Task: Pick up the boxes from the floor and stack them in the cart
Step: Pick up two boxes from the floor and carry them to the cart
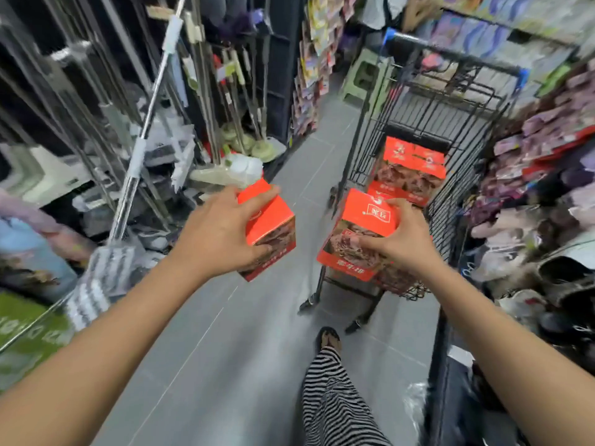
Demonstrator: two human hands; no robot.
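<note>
Mid-frame, left hand [222, 233] gripped left red box [273, 220], fingers [260, 193] curled over its top; right hand [399, 239] gripped right red box [363, 217], nearer the wire cart [450, 101] right of centre, stacked boxes [412, 169] just beyond.

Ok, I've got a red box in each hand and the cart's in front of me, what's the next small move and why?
Probably ease the right hand forward and lower the right box into the cart, beside or onto the stacked boxes there. It is nearer the cart, while the left hand holds the left box out over the floor.
</note>
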